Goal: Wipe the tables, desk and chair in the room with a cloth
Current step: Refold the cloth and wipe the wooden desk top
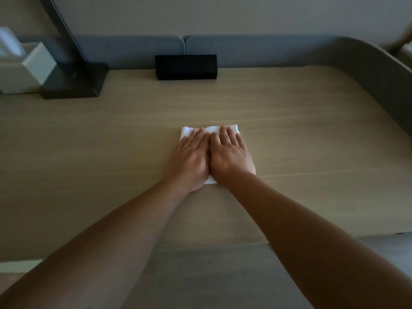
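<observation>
Both hands flat on a white cloth (209, 130) mid-desk, side by side, touching. Left hand (191, 159) & right hand (229, 156) have fingers straight, pressing down, not gripping anything. Cloth is folded, lying flat on the wooden desk (312, 134). At the back edge: black box (186, 66). Far left corner: black lamp base (74, 80) next to a pale tissue holder (24, 70). Room is dim.

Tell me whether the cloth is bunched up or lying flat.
Flat: the cloth lies on the desk, pressed under the left hand and right hand, fingers straight.
</observation>
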Available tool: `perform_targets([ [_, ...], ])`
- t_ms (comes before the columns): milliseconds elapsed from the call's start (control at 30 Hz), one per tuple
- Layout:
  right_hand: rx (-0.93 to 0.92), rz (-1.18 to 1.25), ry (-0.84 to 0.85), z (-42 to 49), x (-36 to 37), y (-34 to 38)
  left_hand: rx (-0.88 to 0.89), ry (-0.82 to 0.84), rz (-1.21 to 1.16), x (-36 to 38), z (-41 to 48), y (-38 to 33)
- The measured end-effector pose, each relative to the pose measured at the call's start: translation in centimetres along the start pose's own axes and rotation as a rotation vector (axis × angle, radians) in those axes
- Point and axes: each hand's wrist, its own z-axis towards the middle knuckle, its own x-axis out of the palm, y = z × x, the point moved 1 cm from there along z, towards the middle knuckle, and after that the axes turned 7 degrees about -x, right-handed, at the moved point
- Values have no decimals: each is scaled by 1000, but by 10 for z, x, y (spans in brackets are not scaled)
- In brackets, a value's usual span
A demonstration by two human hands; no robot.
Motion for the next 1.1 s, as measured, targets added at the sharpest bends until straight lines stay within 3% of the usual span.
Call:
perform_targets([
  [533, -180, -39, 64, 111, 57, 185, -186, -21, 179, -67, -23, 210],
  [1100, -452, -9, 165, 96, 120, 393, -420, -87, 240, -161, -183, 342],
])
